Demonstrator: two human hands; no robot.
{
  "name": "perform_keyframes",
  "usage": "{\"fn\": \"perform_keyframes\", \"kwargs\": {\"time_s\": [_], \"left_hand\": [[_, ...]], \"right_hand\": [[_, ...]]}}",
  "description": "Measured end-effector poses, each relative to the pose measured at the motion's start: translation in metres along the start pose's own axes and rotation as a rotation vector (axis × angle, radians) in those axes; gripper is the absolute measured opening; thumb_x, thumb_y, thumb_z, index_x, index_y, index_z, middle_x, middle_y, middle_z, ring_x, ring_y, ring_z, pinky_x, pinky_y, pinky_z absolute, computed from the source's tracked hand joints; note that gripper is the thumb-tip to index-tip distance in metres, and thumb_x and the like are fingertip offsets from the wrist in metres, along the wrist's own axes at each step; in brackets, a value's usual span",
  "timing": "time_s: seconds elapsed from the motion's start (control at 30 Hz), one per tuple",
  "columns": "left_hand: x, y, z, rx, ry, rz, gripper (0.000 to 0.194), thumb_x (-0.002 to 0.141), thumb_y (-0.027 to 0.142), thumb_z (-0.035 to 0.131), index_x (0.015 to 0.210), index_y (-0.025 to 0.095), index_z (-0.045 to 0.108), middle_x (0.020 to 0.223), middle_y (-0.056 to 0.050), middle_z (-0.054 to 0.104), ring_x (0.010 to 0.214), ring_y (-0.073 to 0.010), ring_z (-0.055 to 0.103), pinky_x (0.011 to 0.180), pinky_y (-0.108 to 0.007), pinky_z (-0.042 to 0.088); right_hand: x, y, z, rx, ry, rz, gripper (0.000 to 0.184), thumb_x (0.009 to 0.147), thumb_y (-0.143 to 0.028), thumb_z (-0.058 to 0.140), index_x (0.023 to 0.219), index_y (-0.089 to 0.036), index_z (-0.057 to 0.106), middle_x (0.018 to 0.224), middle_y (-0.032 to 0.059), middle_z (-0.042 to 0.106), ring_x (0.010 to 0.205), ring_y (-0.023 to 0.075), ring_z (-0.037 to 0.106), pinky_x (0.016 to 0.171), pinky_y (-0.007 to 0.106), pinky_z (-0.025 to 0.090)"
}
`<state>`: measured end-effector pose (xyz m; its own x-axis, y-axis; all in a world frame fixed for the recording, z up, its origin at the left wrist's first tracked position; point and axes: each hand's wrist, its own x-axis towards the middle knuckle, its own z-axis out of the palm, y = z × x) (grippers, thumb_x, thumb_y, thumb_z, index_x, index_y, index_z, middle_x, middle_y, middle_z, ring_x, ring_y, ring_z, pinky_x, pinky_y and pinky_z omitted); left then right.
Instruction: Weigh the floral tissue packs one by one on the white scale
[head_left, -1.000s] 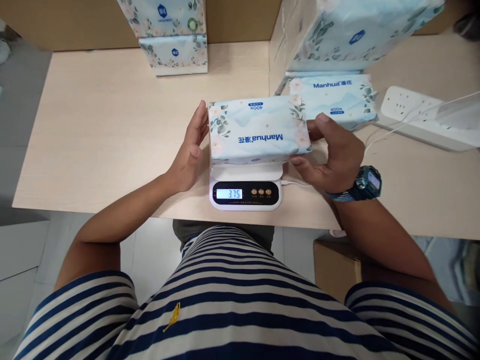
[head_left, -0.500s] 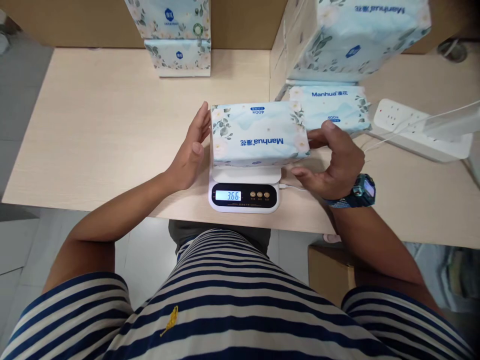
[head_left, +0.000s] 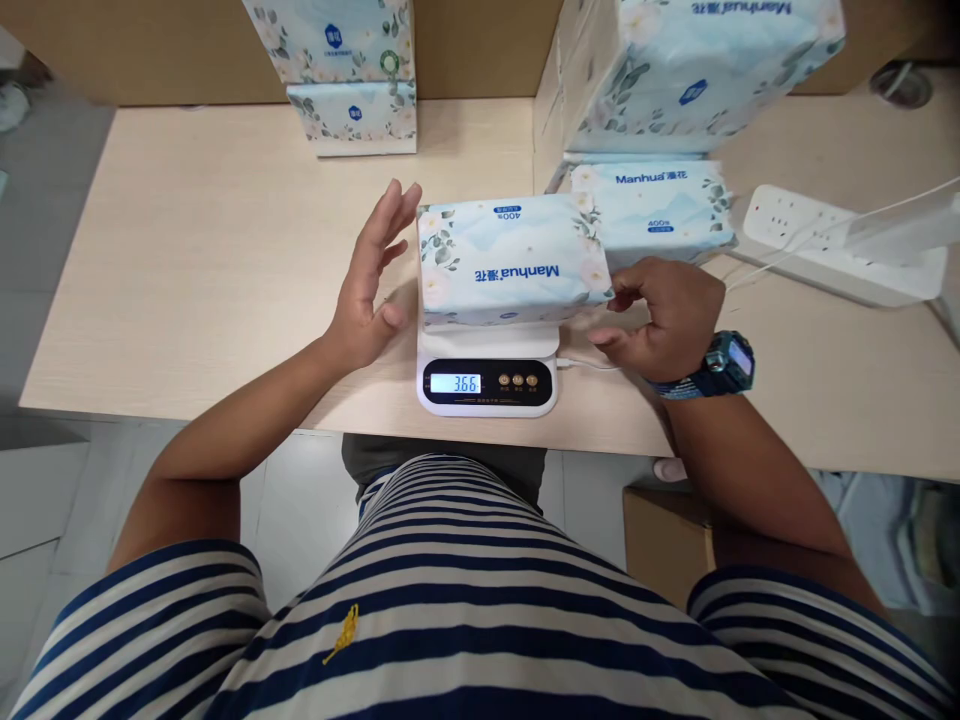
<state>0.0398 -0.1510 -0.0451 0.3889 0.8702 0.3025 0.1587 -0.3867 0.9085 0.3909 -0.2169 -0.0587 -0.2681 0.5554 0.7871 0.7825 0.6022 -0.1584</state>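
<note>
A floral pale-blue tissue pack (head_left: 516,250) lies on a white digital scale (head_left: 487,405), whose lit display reads 3.66. My left hand (head_left: 371,285) is at the pack's left end, open with fingers spread and a small gap to it. At the right end is my right hand (head_left: 660,315), its fingers bent and the thumb apart, holding nothing. Its fingertips are close to the pack's lower right corner; whether they touch it I cannot tell. Behind that hand another tissue pack (head_left: 652,205) lies flat on the table.
Stacked tissue packs stand at the back left (head_left: 352,120) and back right (head_left: 675,90) before a cardboard surface (head_left: 476,50). A white power strip (head_left: 795,225) with cables lies on the right of the wooden table (head_left: 187,260). Below the edge is a cardboard box (head_left: 664,545).
My left hand has moved slightly up and away from the pack, its fingers spreading. My right hand's fingers have curled downward at the pack's end. The display still reads 3.66.
</note>
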Motion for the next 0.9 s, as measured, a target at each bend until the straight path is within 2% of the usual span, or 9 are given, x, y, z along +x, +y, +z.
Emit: {"fn": "perform_keyframes", "kwargs": {"time_s": [0.13, 0.2, 0.27, 0.33, 0.43, 0.53, 0.6, 0.77, 0.9], "left_hand": [[-0.002, 0.000, 0.002, -0.010, 0.002, -0.002, 0.123, 0.060, 0.113, 0.053, 0.164, 0.048, 0.043, 0.184, 0.001, 0.034, 0.172, -0.0468, 0.025, 0.137, -0.064, 0.032], [-0.002, -0.007, 0.002, 0.023, -0.037, 0.054, 0.124, 0.063, 0.112, 0.050, 0.168, 0.049, 0.034, 0.188, 0.001, 0.023, 0.174, -0.0456, 0.021, 0.138, -0.062, 0.032], [0.000, -0.018, 0.000, 0.058, -0.041, 0.126, 0.128, 0.062, 0.113, 0.046, 0.172, 0.050, 0.024, 0.190, 0.001, 0.012, 0.175, -0.0454, 0.014, 0.138, -0.062, 0.031], [0.004, -0.031, -0.002, 0.076, -0.018, 0.205, 0.131, 0.060, 0.115, 0.041, 0.173, 0.052, 0.016, 0.191, 0.002, 0.005, 0.176, -0.0451, 0.007, 0.139, -0.064, 0.028], [0.009, -0.045, -0.004, 0.074, 0.043, 0.287, 0.125, 0.064, 0.115, 0.031, 0.173, 0.056, 0.011, 0.191, 0.006, 0.001, 0.177, -0.0422, 0.005, 0.141, -0.062, 0.024], [0.011, -0.046, -0.003, 0.067, 0.128, 0.274, 0.119, 0.067, 0.114, 0.021, 0.172, 0.057, 0.014, 0.191, 0.010, 0.002, 0.178, -0.0383, 0.001, 0.143, -0.058, 0.021], [0.010, -0.041, -0.002, 0.053, 0.181, 0.242, 0.118, 0.068, 0.113, 0.019, 0.171, 0.057, 0.018, 0.190, 0.012, 0.005, 0.178, -0.0364, -0.001, 0.144, -0.056, 0.018], [0.006, -0.031, 0.000, 0.025, 0.225, 0.235, 0.107, 0.074, 0.111, 0.026, 0.168, 0.058, 0.030, 0.188, 0.018, 0.011, 0.178, -0.0316, -0.003, 0.147, -0.049, 0.007], [0.009, -0.025, 0.003, 0.023, 0.260, 0.169, 0.113, 0.071, 0.112, 0.037, 0.167, 0.053, 0.035, 0.188, 0.016, 0.011, 0.178, -0.0300, -0.006, 0.148, -0.046, 0.006]], "right_hand": [[-0.001, -0.005, 0.002, 0.064, 0.010, 0.045, 0.069, 0.097, -0.085, 0.050, 0.131, -0.030, 0.073, 0.075, 0.0033, 0.072, 0.059, 0.0190, 0.066, 0.056, 0.034, 0.054], [-0.002, -0.007, 0.004, 0.169, 0.120, 0.148, 0.079, 0.097, -0.086, 0.047, 0.156, -0.034, 0.060, 0.105, 0.0089, 0.080, 0.078, 0.0218, 0.076, 0.070, 0.036, 0.063], [-0.003, -0.008, 0.008, 0.279, 0.249, 0.208, 0.083, 0.099, -0.088, 0.034, 0.168, -0.043, 0.043, 0.140, 0.0084, 0.072, 0.109, 0.0262, 0.079, 0.093, 0.043, 0.066], [-0.005, -0.008, 0.012, 0.344, 0.314, 0.250, 0.086, 0.097, -0.091, 0.021, 0.172, -0.050, 0.029, 0.164, 0.0034, 0.055, 0.141, 0.0326, 0.068, 0.114, 0.057, 0.057], [-0.011, -0.007, 0.021, 0.360, 0.338, 0.400, 0.099, 0.088, -0.098, 0.006, 0.174, -0.049, 0.016, 0.179, 0.0023, 0.034, 0.168, 0.0405, 0.037, 0.128, 0.074, 0.033], [-0.021, -0.006, 0.032, 0.434, 0.262, 0.549, 0.087, 0.095, -0.089, -0.002, 0.174, -0.055, 0.011, 0.185, -0.0056, 0.021, 0.176, 0.0327, 0.014, 0.138, 0.072, 0.012], [-0.026, -0.007, 0.037, 0.493, 0.236, 0.541, 0.074, 0.102, -0.080, -0.001, 0.172, -0.060, 0.012, 0.186, -0.0142, 0.016, 0.178, 0.0274, 0.006, 0.141, 0.067, 0.005], [-0.033, -0.012, 0.038, 0.496, 0.290, 0.449, 0.070, 0.107, -0.071, -0.003, 0.174, -0.058, 0.014, 0.186, -0.0185, 0.014, 0.177, 0.0255, -0.001, 0.142, 0.067, 0.002], [-0.041, -0.004, 0.032, 0.395, 0.206, 0.492, 0.070, 0.108, -0.067, -0.006, 0.176, -0.055, 0.009, 0.187, -0.0144, 0.014, 0.177, 0.0238, 0.005, 0.142, 0.063, 0.017]]}}
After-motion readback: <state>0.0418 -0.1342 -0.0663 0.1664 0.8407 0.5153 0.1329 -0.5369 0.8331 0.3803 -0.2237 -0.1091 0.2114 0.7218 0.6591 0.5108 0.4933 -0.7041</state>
